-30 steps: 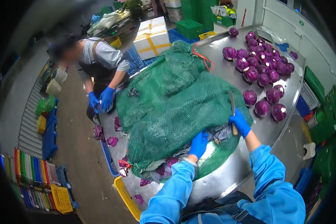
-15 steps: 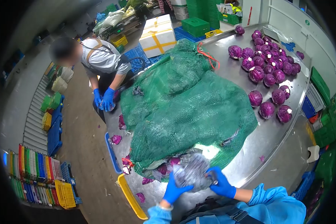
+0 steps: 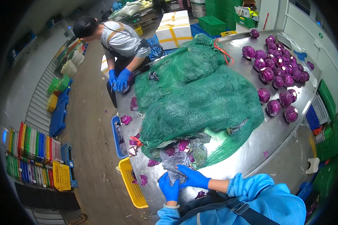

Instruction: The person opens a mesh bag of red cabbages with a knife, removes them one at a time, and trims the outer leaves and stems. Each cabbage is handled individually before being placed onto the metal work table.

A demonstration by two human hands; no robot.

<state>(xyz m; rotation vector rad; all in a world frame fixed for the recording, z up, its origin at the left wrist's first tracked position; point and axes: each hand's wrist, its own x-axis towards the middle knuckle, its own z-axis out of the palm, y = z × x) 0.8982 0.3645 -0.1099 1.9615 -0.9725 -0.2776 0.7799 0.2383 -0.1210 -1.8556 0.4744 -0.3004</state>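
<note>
Near the table's front edge, my left hand [image 3: 169, 187] and my right hand [image 3: 194, 177], both in blue gloves, are closed around a red cabbage [image 3: 173, 171] with dull grey-purple outer leaves. My fingers hide part of it. Just beyond lie loose grey leaves and purple pieces at the mouth of a green mesh sack [image 3: 199, 108], which sprawls over the steel table [image 3: 236, 161]. Torn purple leaves [image 3: 153, 163] are scattered left of my hands. Many peeled red cabbages [image 3: 273, 107] with pale cut stems sit at the table's far right.
A co-worker [image 3: 125, 45] in blue gloves handles a cabbage at the table's left edge. Below that edge stand a yellow basket [image 3: 139, 195] and a blue crate [image 3: 117, 140] with leaves inside. A taped white foam box [image 3: 173, 30] is behind the sack.
My hands have moved left and closer together, bringing the cabbage towards the table's front left. The view has shifted slightly. The co-worker's head has turned aside.
</note>
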